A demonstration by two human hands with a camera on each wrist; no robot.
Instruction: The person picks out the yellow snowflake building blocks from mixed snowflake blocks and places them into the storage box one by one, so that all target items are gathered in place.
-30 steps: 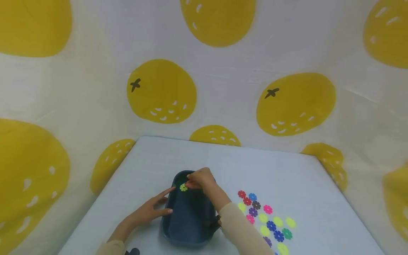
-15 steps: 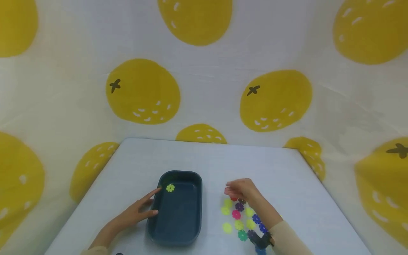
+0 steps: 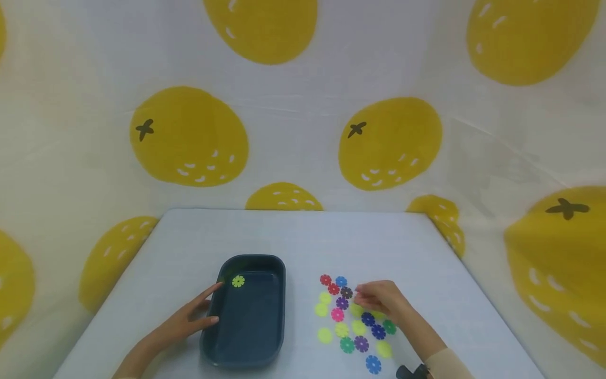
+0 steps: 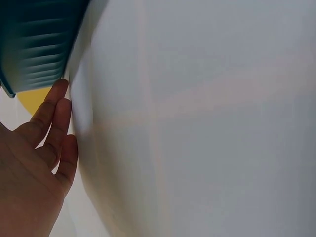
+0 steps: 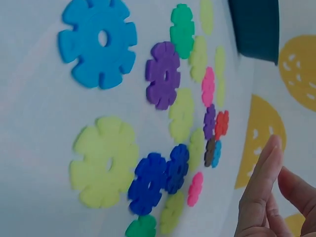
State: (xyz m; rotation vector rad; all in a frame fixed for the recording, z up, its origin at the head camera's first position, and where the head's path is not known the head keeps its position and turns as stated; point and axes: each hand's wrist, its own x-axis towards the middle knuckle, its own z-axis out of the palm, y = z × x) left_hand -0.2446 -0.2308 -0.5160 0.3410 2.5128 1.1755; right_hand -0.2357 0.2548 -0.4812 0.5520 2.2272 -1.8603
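My left hand [image 3: 182, 322] touches the left side of the dark blue tray [image 3: 281, 316] with its fingers spread and fairly straight. In the left wrist view, the left hand [image 4: 37, 153] lies by the tray's ribbed outer wall [image 4: 42, 54]. One yellow-green notched plastic disc [image 3: 238, 281] lies inside the tray near its far left corner. My right hand [image 3: 382, 299] hovers over the far right part of the loose discs, holding nothing. Its thumb and fingers are apart in the right wrist view. Nearest its fingertips is a dark brown disc [image 3: 346, 292].
Several notched discs lie flat right of the tray, among them a light blue disc [image 3: 373, 364], a purple disc [image 3: 361, 343] and a green disc [image 3: 347, 345]. The white tabletop [image 3: 303, 231] ends at a fruit-patterned cloth [image 3: 293, 131] behind.
My right hand has left the yellow-green disc in the tray and moved right, over the loose discs. The left hand stays at the tray's side. The head view has turned right.
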